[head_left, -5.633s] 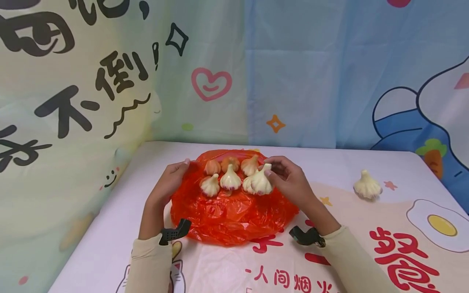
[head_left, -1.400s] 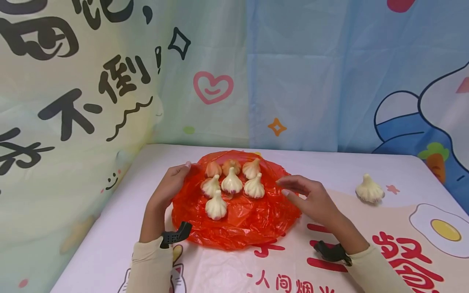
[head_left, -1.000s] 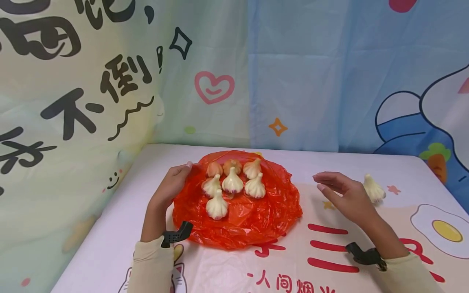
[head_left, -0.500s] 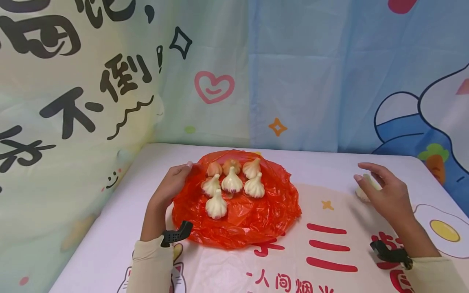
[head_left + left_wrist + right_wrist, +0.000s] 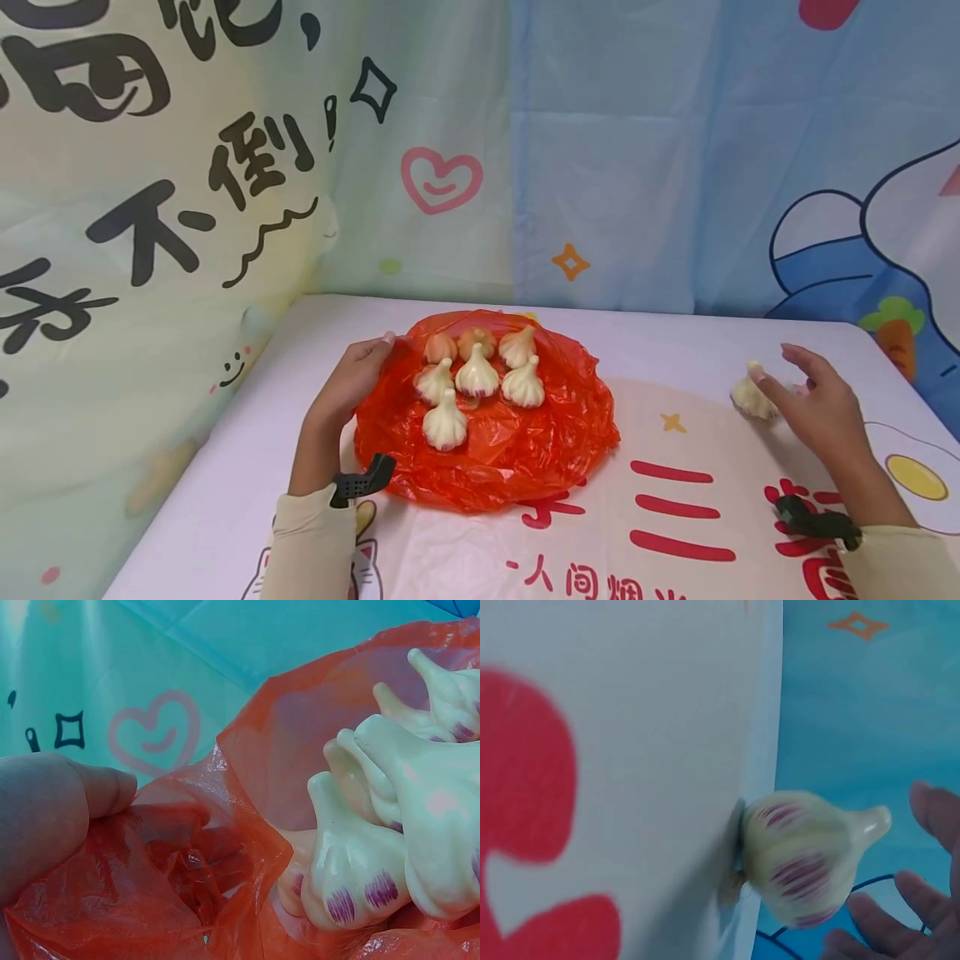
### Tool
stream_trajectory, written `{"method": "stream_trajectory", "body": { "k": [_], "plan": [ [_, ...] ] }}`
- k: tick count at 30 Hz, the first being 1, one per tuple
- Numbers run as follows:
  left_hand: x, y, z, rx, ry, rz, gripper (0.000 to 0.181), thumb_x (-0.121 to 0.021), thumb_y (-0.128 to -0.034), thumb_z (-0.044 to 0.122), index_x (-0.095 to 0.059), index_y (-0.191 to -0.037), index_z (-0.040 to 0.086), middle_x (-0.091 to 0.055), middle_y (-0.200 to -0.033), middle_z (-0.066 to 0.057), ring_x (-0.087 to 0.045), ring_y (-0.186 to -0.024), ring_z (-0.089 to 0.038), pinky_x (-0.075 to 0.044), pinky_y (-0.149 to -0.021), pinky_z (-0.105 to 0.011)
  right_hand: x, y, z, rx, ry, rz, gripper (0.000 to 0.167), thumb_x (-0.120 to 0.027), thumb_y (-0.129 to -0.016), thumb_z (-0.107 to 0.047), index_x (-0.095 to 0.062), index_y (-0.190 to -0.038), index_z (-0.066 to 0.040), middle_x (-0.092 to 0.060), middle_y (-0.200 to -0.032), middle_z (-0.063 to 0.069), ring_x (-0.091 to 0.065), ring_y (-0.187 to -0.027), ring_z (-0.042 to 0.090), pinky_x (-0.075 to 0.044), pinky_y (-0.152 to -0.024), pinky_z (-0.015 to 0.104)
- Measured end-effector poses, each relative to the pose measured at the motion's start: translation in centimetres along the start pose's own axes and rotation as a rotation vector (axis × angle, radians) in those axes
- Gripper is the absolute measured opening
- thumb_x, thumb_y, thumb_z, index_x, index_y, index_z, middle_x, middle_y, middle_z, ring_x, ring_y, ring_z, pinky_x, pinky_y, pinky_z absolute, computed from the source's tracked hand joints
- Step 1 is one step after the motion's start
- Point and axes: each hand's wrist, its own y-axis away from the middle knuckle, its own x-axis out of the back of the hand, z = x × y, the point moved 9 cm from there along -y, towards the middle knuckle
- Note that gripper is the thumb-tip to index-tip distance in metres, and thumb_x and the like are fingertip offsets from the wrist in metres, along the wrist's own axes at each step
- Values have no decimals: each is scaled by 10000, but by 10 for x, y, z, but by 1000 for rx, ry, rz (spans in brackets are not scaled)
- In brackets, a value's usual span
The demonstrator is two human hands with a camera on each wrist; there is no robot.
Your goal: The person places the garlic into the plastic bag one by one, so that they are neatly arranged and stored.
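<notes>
My left hand (image 5: pixel 348 379) grips the left edge of a red plastic bag (image 5: pixel 517 450), thumb over the film and fingers behind it, as the left wrist view shows. Several garlic bulbs (image 5: pixel 476 372) sit in the bag's open mouth, one garlic bulb (image 5: pixel 445 423) nearer the front than the others. Far to the right, a single garlic bulb (image 5: pixel 752 396) stands on the table, stem up. Beside it is my right hand (image 5: pixel 825 412), thumb and fingers spread. A gap shows between those fingers and the garlic bulb (image 5: pixel 799 859) in the right wrist view.
The table (image 5: pixel 660 350) has a printed cover with red characters and a fried egg drawing (image 5: pixel 915 475). Printed cloth (image 5: pixel 600 167) hangs along the back and left. Each wrist wears a black device (image 5: pixel 363 482).
Earlier, my right hand held a garlic bulb over the bag; that bulb now lies at the front of the group. The hand has since moved right to the lone bulb. My left hand stayed put.
</notes>
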Motion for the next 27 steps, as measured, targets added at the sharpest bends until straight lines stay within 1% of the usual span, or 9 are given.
{"method": "stream_trajectory", "body": {
  "k": [4,6,8,11,15,22,27],
  "plan": [
    [-1,0,-1,11,14,-6,552,-413,-1000,534,-591,-1278,92,-627,-1201,-112,-622,-1054,-369,-547,-830,-459,-11,-2,9,-23,45,-109,917,-533,-935,-555,-97,-1540,-20,-123,-1515,361,-154,-1330,602,-372,-815,758],
    [-1,0,-2,18,21,-8,539,-413,-1004,524,-595,-1272,93,-631,-1196,-114,-624,-1049,-370,-550,-824,-458,-16,-2,10,-19,57,-144,934,-537,-929,-566,-104,-1532,2,-154,-1487,387,-189,-1310,607,-380,-831,744],
    [-1,0,-2,20,17,-8,528,-409,-1009,512,-594,-1275,96,-630,-1200,-110,-625,-1052,-364,-552,-821,-450,-19,-2,11,-12,63,-166,924,-539,-930,-566,-150,-1518,31,-209,-1454,404,-242,-1278,609,-401,-849,715],
    [0,0,0,17,5,3,528,-404,-1013,507,-592,-1282,93,-631,-1201,-110,-629,-1047,-351,-556,-815,-441,-22,-2,10,-5,67,-166,867,-543,-937,-548,-259,-1479,67,-305,-1395,408,-329,-1218,597,-460,-856,641],
    [0,0,0,14,-7,9,552,-408,-1005,525,-584,-1296,90,-629,-1207,-109,-630,-1047,-339,-556,-816,-439,-21,-2,9,-5,73,-152,805,-557,-943,-517,-345,-1432,86,-358,-1360,404,-368,-1191,588,-515,-812,582],
    [1,1,0,19,0,11,562,-421,-992,545,-584,-1293,99,-631,-1201,-104,-640,-1031,-335,-562,-801,-430,-20,0,8,-6,75,-143,779,-561,-947,-499,-367,-1416,91,-377,-1346,400,-389,-1169,576,-548,-772,543],
    [1,-1,-1,23,-8,10,565,-417,-994,544,-584,-1293,95,-628,-1202,-111,-639,-1027,-329,-563,-802,-423,-21,1,7,-15,67,-146,792,-561,-945,-501,-350,-1426,92,-369,-1354,400,-383,-1174,576,-536,-792,558]
  ]
}}
